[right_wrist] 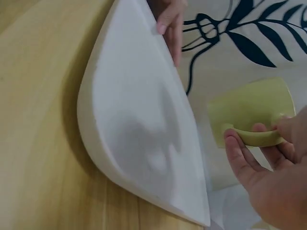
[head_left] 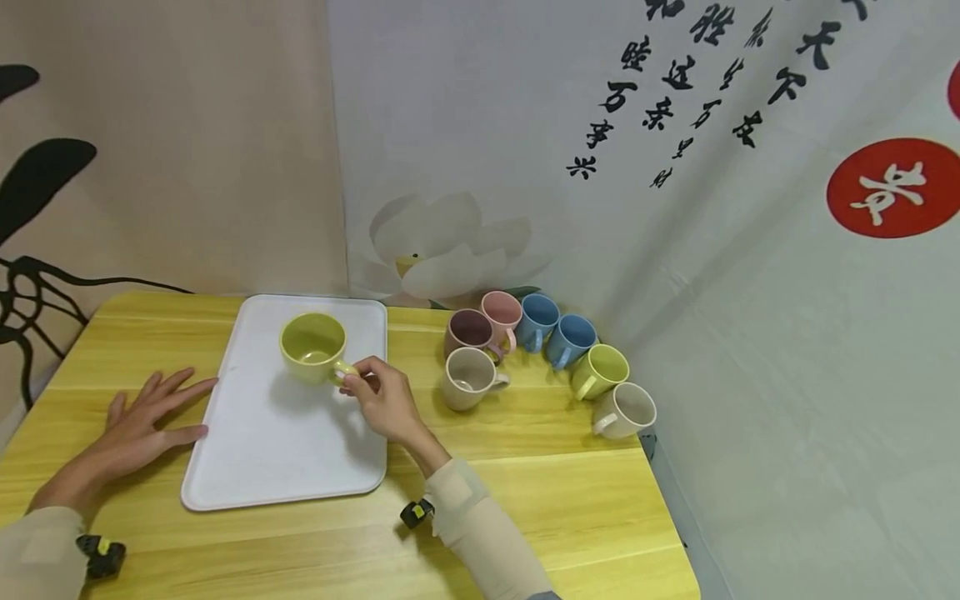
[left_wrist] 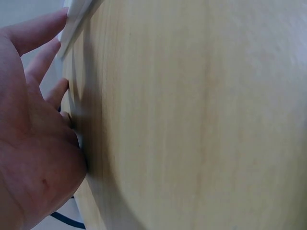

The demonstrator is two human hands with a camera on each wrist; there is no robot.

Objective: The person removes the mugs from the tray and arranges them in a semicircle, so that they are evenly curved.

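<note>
A yellow-green mug (head_left: 309,337) hangs upright over the far half of a white tray (head_left: 292,450), and its shadow falls on the tray. My right hand (head_left: 386,404) pinches the mug's handle (right_wrist: 256,138) between thumb and fingers, as the right wrist view shows up close. On the tray's left side, my left hand (head_left: 142,429) lies with its fingers spread, thumb and index fingertips right at the tray's edge. In the left wrist view, the left hand (left_wrist: 36,129) has extended fingers reaching toward the tray's rim (left_wrist: 74,26).
Right of the tray stand several mugs: a mauve one (head_left: 468,332), a pink one (head_left: 501,310), blue ones (head_left: 538,315), another yellow-green one (head_left: 600,372), a beige one (head_left: 467,382) and a cream one (head_left: 626,412). A printed wall hanging (head_left: 465,150) is behind the wooden table (head_left: 487,483).
</note>
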